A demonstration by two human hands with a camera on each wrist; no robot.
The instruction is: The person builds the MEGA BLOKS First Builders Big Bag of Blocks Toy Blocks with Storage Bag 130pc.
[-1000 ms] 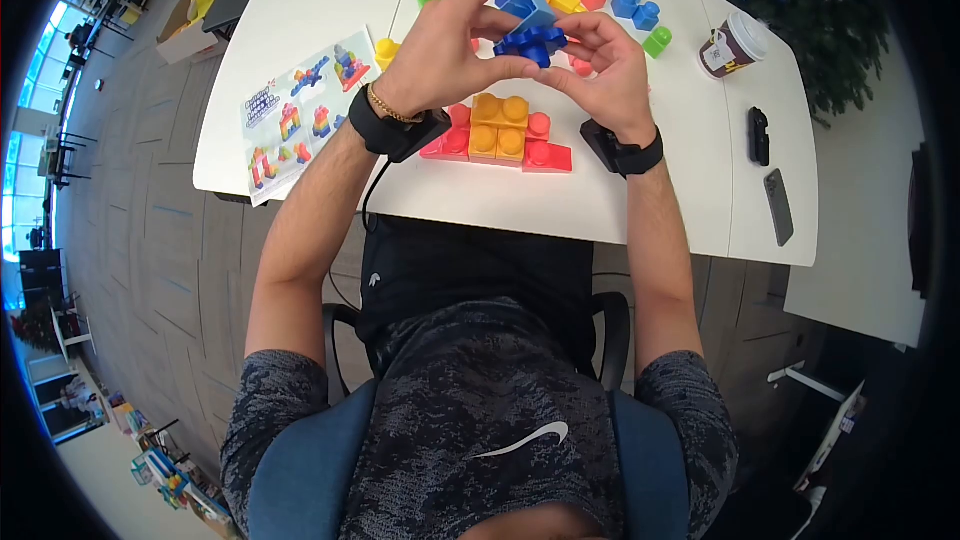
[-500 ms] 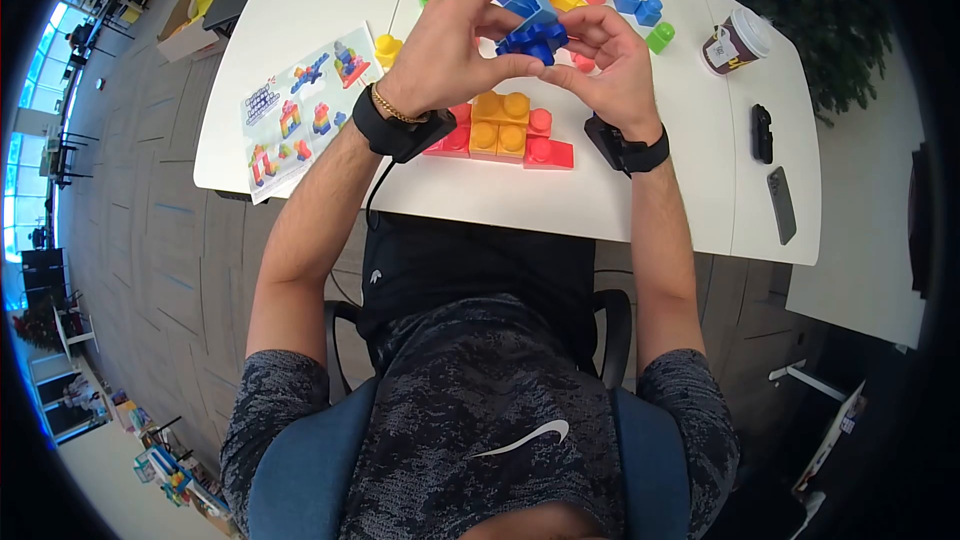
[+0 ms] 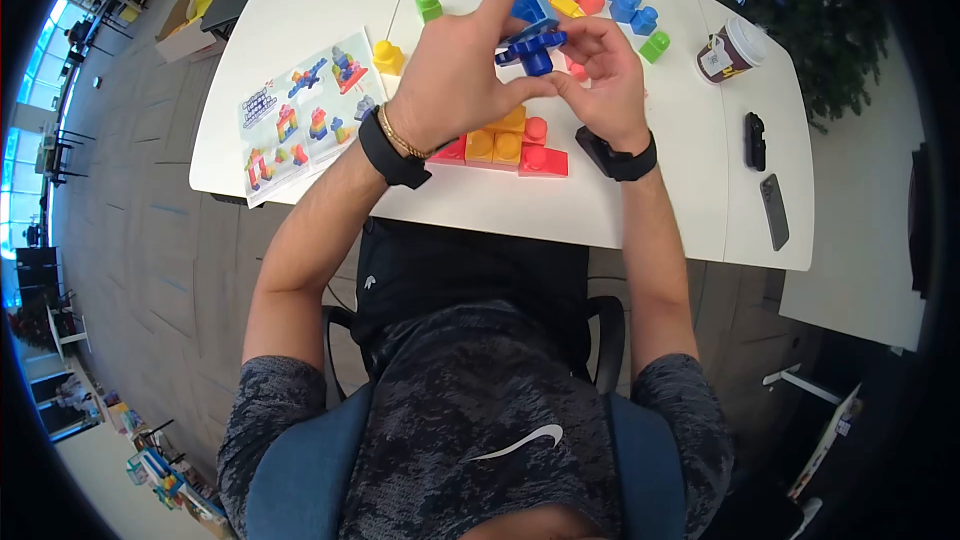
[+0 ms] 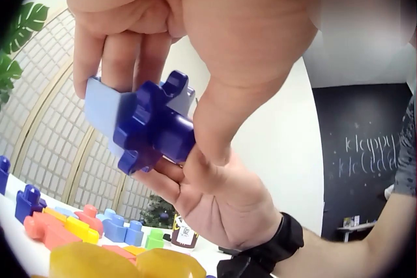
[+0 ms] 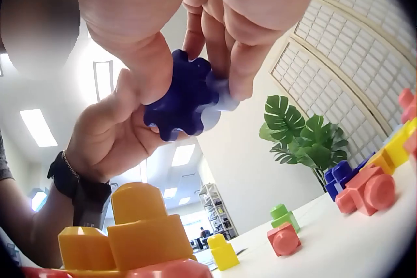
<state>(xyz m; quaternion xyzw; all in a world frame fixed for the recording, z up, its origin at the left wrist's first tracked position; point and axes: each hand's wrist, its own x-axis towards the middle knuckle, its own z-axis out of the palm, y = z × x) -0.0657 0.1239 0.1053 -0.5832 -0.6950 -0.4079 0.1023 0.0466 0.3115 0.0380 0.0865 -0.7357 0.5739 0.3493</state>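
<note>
Raised over the table, a dark blue gear-shaped piece (image 3: pixel 538 58) sits against a light blue toy block (image 3: pixel 537 6). My left hand (image 3: pixel 450 75) holds the pair from the left, its fingers behind the light blue block (image 4: pixel 107 110) and its thumb by the gear's round post. From the right, my right hand (image 3: pixel 607 85) pinches the toothed gear (image 5: pixel 182 99) between thumb and fingers. Both thumbs meet near the gear's lower side. Below the hands stands a build of orange blocks (image 3: pixel 493 147) on red blocks (image 3: pixel 543 161), partly hidden by my left hand and wrist.
Loose blocks lie at the back, among them a light blue block (image 3: pixel 622 8), a green block (image 3: pixel 655 46) and a yellow block (image 3: pixel 388 58). A printed picture sheet (image 3: pixel 305 125) is at left. A paper cup (image 3: pixel 730 50), a phone (image 3: pixel 774 211) and a black case (image 3: pixel 754 141) are at right.
The gear piece has tilted, so its round post now shows in the head view. My left hand has turned and shifted slightly toward me, covering more of the orange and red build.
</note>
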